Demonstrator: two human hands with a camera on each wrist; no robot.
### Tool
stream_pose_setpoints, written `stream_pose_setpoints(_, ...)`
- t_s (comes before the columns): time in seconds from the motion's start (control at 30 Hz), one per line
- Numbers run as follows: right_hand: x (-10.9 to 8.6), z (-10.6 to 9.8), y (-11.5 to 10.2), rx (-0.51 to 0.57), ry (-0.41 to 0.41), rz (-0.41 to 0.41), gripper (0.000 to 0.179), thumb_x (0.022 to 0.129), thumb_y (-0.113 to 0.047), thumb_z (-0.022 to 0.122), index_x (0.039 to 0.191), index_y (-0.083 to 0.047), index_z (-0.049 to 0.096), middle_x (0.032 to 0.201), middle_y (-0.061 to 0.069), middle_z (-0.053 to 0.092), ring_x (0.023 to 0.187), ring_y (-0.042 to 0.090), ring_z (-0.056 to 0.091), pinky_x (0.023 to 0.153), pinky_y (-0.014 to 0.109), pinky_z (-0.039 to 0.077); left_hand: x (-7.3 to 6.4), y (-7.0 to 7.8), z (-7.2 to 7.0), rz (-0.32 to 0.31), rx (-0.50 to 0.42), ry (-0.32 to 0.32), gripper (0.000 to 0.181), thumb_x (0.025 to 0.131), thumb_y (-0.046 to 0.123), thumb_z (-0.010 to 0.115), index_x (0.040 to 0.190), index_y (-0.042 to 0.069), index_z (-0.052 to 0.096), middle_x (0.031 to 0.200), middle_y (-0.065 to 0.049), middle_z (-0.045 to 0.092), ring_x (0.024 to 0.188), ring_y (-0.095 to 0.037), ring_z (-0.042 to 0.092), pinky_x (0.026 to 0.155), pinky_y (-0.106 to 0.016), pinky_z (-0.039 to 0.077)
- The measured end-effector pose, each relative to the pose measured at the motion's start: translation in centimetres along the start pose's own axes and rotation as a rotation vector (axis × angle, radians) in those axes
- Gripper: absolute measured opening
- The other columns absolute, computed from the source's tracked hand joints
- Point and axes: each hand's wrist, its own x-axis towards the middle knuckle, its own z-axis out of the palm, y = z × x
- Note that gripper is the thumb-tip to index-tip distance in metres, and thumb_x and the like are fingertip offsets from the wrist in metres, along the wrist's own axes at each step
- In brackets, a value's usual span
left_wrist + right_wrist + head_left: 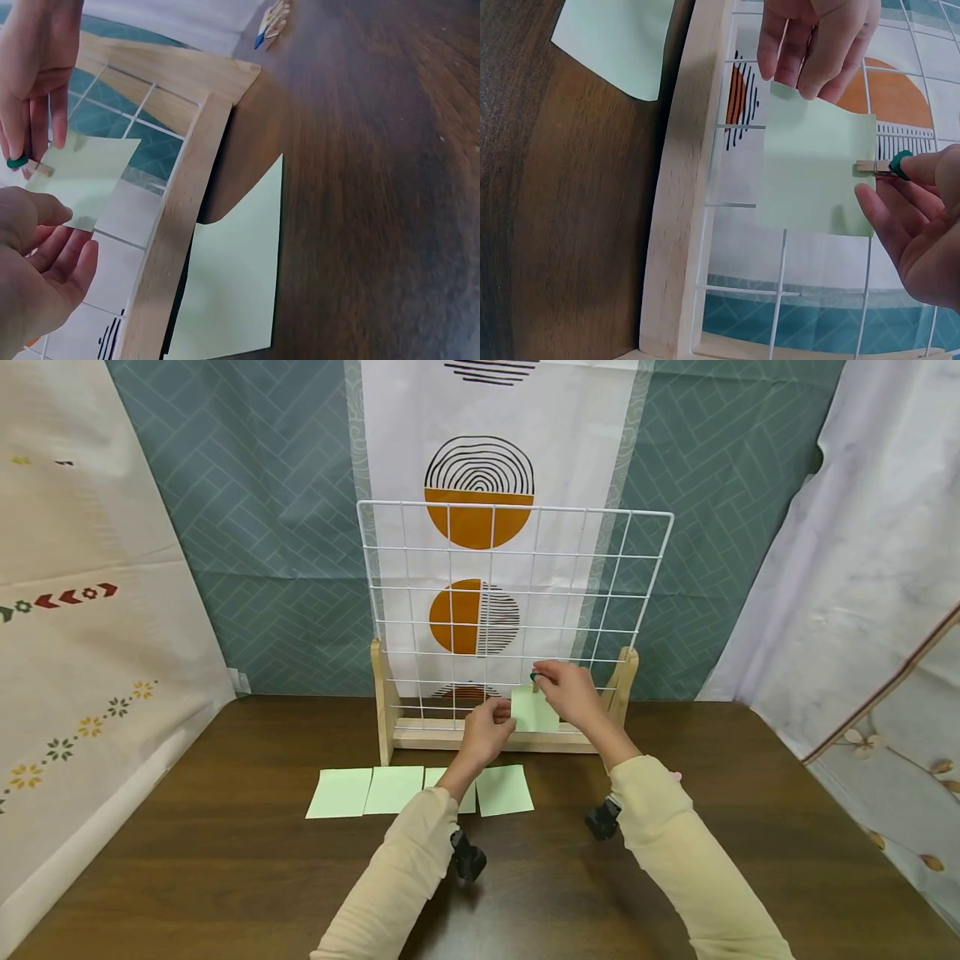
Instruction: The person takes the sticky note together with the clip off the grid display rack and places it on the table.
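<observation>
A pale green paper square (534, 710) stands against the lower part of a white wire grid (517, 590). My left hand (487, 727) pinches the paper's left edge between thumb and fingers, as the left wrist view shows. At the paper's top edge, my right hand (567, 693) pinches a small wooden clothespin (874, 166) with a green ornament (901, 165) on its end. The clothespin's tip overlaps the paper. In the right wrist view the paper lies in front of the grid wires.
The grid sits in a wooden stand (495, 741) on a dark brown table (247, 860). Several green paper squares (339, 793) lie in a row before it. More clothespins (273, 22) lie on the table to the right. Patterned cloths (285, 527) hang behind.
</observation>
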Motion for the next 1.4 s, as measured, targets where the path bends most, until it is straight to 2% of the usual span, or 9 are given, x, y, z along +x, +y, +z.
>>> stream_pose_setpoints(0.1, 0.1, -0.03, -0.03, -0.005, -0.004, 0.013, 0.031, 0.098, -0.009, 0.055, 0.124, 0.005, 0.061, 0.113, 0.017, 0.067, 0.092, 0.029, 0.067, 0.078, 0.041, 0.053, 0.09, 0.13, 0.09, -0.013, 0.005, 0.011, 0.023, 0.088, 0.0, 0.062, 0.11, -0.007, 0.065, 0.099, -0.017, 0.068, 0.093, -0.029, 0.065, 0.079, -0.036, 0.053)
stream_pose_setpoints(0.2, 0.23, 0.03, -0.08, -0.029, -0.009, 0.017, 0.029, 0.097, -0.01, 0.056, 0.122, 0.004, 0.064, 0.112, 0.017, 0.068, 0.093, 0.029, 0.066, 0.08, 0.042, 0.052, 0.21, 0.2, 0.26, -0.027, 0.006, 0.031, 0.02, 0.088, 0.001, 0.063, 0.107, -0.007, 0.066, 0.096, -0.017, 0.068, 0.091, -0.029, 0.065, 0.076, -0.036, 0.053)
stream_pose_setpoints(0.37, 0.4, 0.24, 0.04, -0.062, -0.006, -0.001, 0.028, 0.096, -0.008, 0.058, 0.12, 0.004, 0.065, 0.113, 0.018, 0.067, 0.104, 0.032, 0.063, 0.087, 0.045, 0.049, 0.39, 0.29, 0.51, -0.049, 0.002, 0.07, 0.016, 0.089, 0.001, 0.062, 0.102, -0.006, 0.068, 0.09, -0.014, 0.067, 0.085, -0.026, 0.062, 0.069, -0.032, 0.051)
stream_pose_setpoints(0.57, 0.2, 0.2, 0.0, -0.051, 0.015, -0.007, 0.021, 0.094, -0.007, 0.061, 0.113, -0.001, 0.069, 0.106, 0.013, 0.07, 0.097, 0.027, 0.066, 0.081, 0.041, 0.052, 0.48, 0.34, 0.61, -0.077, -0.011, 0.087, 0.015, 0.09, 0.002, 0.062, 0.101, -0.006, 0.068, 0.087, -0.013, 0.066, 0.081, -0.023, 0.06, 0.065, -0.028, 0.049)
stream_pose_setpoints(0.77, 0.36, 0.18, -0.1, -0.061, 0.012, 0.048, 0.019, 0.094, -0.01, 0.061, 0.111, -0.004, 0.07, 0.106, 0.01, 0.071, 0.101, 0.027, 0.065, 0.083, 0.043, 0.05, 0.47, 0.43, 0.69, -0.075, -0.021, 0.09, 0.015, 0.089, 0.001, 0.061, 0.101, -0.007, 0.067, 0.086, -0.013, 0.065, 0.079, -0.023, 0.059, 0.063, -0.027, 0.048)
stream_pose_setpoints(1.0, 0.37, 0.2, -0.11, -0.086, 0.02, 0.093, 0.019, 0.094, -0.011, 0.063, 0.11, -0.005, 0.072, 0.105, 0.009, 0.071, 0.099, 0.026, 0.065, 0.077, 0.042, 0.05, 0.34, 0.58, 0.77, -0.092, -0.031, 0.082, 0.016, 0.09, 0.001, 0.06, 0.102, -0.007, 0.066, 0.088, -0.013, 0.064, 0.08, -0.023, 0.059, 0.064, -0.027, 0.049)
stream_pose_setpoints(1.4, 0.19, -0.11, -0.26, -0.12, 0.035, 0.062, 0.015, 0.091, -0.009, 0.065, 0.103, -0.008, 0.075, 0.098, 0.007, 0.073, 0.093, 0.027, 0.065, 0.064, 0.038, 0.047, 0.26, 0.7, 0.51, -0.11, -0.031, 0.06, 0.017, 0.091, 0.003, 0.06, 0.104, -0.006, 0.066, 0.093, -0.014, 0.065, 0.087, -0.026, 0.06, 0.07, -0.032, 0.051)
